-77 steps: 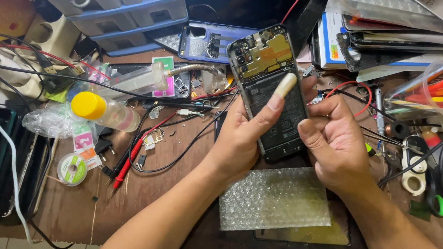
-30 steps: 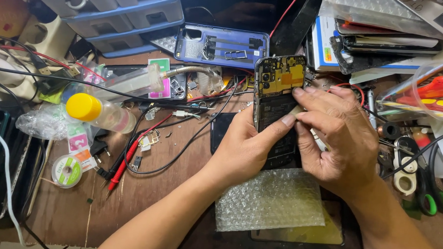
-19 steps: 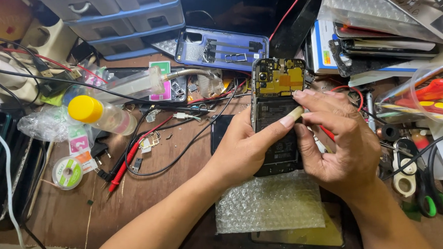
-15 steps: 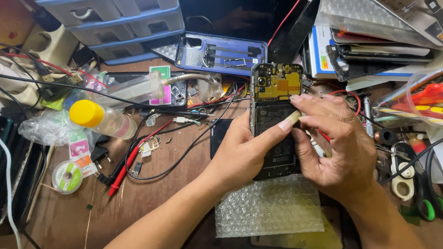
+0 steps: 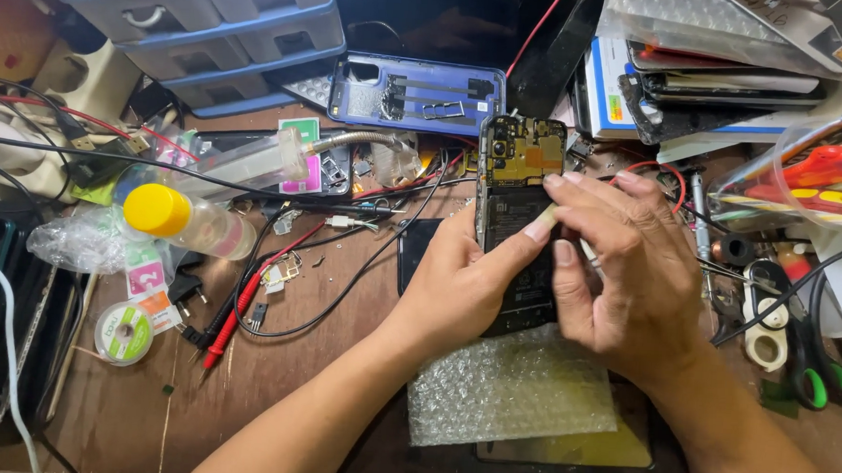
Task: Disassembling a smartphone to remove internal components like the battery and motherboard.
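Note:
An opened smartphone (image 5: 519, 165) with its back cover off lies upright on the wooden desk, showing a yellowish circuit board at the top and a black battery below. My left hand (image 5: 462, 281) grips its left edge, thumb stretched across the battery. My right hand (image 5: 623, 264) covers the phone's right side, fingertips pressing on the battery just under the board, where a small pale strip shows between my fingers and thumb. The phone's lower end rests over a sheet of bubble wrap (image 5: 509, 392).
A blue phone back cover (image 5: 418, 94) lies behind the phone. To the left are a yellow-capped bottle (image 5: 180, 218), a syringe (image 5: 254, 163), red and black probe leads (image 5: 248, 295) and a solder spool (image 5: 123, 332). Drawers (image 5: 213, 19) stand at back; scissors (image 5: 817, 377) and tape (image 5: 766, 346) at right.
The phone was held tilted up off the desk and has come down to lie upright. My right hand has shifted from its right edge onto the battery top, fingers meeting my left thumb.

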